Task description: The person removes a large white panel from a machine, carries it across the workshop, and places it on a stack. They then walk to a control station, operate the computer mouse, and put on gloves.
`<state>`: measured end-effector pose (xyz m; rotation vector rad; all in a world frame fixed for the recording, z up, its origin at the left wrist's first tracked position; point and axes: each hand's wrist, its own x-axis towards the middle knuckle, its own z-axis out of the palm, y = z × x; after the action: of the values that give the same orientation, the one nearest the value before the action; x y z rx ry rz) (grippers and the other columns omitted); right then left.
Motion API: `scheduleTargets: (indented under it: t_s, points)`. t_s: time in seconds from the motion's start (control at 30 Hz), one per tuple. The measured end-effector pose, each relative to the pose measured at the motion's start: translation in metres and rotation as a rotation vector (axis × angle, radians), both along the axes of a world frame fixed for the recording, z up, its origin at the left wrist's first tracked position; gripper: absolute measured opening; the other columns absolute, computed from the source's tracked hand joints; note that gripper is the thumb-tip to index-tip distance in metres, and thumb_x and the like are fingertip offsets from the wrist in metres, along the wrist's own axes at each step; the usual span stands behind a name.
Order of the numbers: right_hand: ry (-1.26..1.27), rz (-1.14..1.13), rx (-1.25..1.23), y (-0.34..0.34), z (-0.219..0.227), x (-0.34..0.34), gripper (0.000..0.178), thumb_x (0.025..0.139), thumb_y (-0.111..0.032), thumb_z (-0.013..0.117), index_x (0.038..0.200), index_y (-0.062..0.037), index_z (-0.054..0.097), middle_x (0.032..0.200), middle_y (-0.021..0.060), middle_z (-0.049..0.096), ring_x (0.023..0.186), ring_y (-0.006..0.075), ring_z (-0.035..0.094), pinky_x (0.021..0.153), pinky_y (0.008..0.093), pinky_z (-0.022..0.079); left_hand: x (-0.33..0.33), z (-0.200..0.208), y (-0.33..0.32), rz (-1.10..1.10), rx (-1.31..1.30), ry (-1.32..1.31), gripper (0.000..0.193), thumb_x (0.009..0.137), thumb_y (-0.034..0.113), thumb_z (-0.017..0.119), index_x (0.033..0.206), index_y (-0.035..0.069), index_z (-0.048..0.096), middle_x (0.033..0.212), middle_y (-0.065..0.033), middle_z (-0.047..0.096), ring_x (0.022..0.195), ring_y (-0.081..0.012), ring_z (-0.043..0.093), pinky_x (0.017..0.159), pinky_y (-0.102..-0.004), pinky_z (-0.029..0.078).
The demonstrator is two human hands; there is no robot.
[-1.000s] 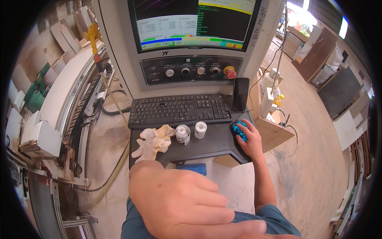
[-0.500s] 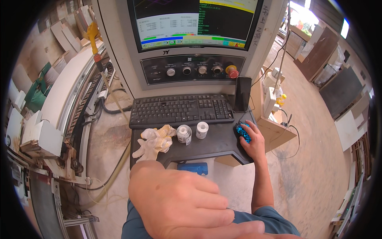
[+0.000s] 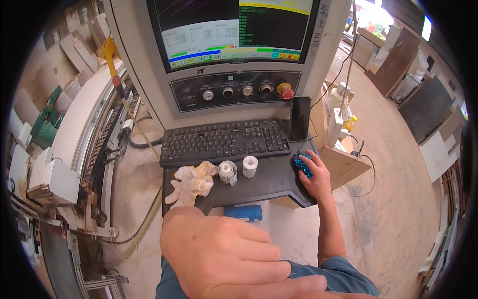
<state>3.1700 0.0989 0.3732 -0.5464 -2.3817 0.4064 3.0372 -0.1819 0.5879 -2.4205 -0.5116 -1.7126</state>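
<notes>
My right hand (image 3: pixel 317 175) rests over a black computer mouse (image 3: pixel 301 164) with a blue pattern, at the right end of the dark shelf (image 3: pixel 271 185). Close up in the lower middle is my left hand (image 3: pixel 226 254), its back facing me and its fingers curled; whatever it may hold is hidden. Beyond it, a pair of pale work gloves (image 3: pixel 193 182) lies crumpled on the shelf. Two white label rolls, a looser one (image 3: pixel 227 173) and a tighter one (image 3: pixel 250 166), stand beside the gloves. A black keyboard (image 3: pixel 224 142) stretches behind them.
Above the keyboard are a button panel (image 3: pixel 234 91) with a red knob (image 3: pixel 285 91) and a lit monitor (image 3: pixel 234 30). A black phone (image 3: pixel 300 118) leans upright near the mouse. Under the shelf is a blue object (image 3: pixel 243 213). Machine rails (image 3: pixel 99 144) run along the left.
The monitor, panel and keyboard sit slightly further left in the picture. My right hand stays on the mouse, and my left hand keeps almost the same curled pose.
</notes>
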Motion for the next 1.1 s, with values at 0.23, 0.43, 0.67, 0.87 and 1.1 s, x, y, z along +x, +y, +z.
scheduleTargets:
  t_s: [0.23,0.43,0.67,0.87,1.1]
  points:
    - [-0.02,0.026,0.07,0.0047,-0.0029,-0.0013,0.044,0.083,-0.017,0.078,0.126,-0.0125,0.071,0.142,0.0128,0.062,0.12,0.0366,0.063,0.103,0.0446,0.051,0.0013,-0.0054,0.0063,-0.028,0.046,0.055,0.02,0.082,0.002,0.066,0.092,-0.016,0.07,0.08,-0.0219,0.071,0.054,-0.0247,0.064,0.044,-0.0325,0.043]
    - [-0.027,0.031,0.074,0.005,-0.0027,-0.0018,0.043,0.083,-0.016,0.078,0.126,-0.0126,0.072,0.142,0.0125,0.062,0.12,0.0367,0.063,0.103,0.0447,0.05,0.0076,-0.01,0.01,-0.056,0.079,0.012,0.022,0.086,0.006,0.066,0.091,-0.015,0.07,0.077,-0.0203,0.069,0.053,-0.0242,0.062,0.043,-0.0326,0.042]
    - [0.006,0.017,0.005,-0.0004,0.0011,0.0006,0.045,0.079,-0.014,0.077,0.124,-0.0124,0.073,0.141,0.0117,0.063,0.122,0.0351,0.065,0.103,0.0429,0.053,0.0068,-0.009,0.0043,0.003,0.031,0.024,0.02,0.082,0.001,0.067,0.092,-0.015,0.071,0.075,-0.0182,0.069,0.051,-0.0211,0.06,0.043,-0.0312,0.041]
    - [0.011,0.016,-0.029,-0.0025,0.0036,0.0024,0.044,0.077,-0.012,0.076,0.122,-0.0115,0.074,0.142,0.0125,0.063,0.125,0.0344,0.065,0.104,0.0419,0.053,0.0087,-0.0081,0.0008,0.052,0.025,-0.035,0.02,0.079,0.001,0.069,0.092,-0.014,0.072,0.075,-0.0169,0.069,0.053,-0.0205,0.062,0.044,-0.0304,0.041]
    - [0.01,0.012,-0.025,-0.003,0.0038,0.0031,0.044,0.077,-0.011,0.076,0.121,-0.0107,0.075,0.142,0.0128,0.063,0.126,0.0339,0.064,0.104,0.0416,0.053,-0.0003,-0.0113,0.0079,0.043,0.105,0.035,0.022,0.08,0.002,0.068,0.094,-0.014,0.072,0.078,-0.0178,0.071,0.054,-0.0209,0.063,0.045,-0.0302,0.043]
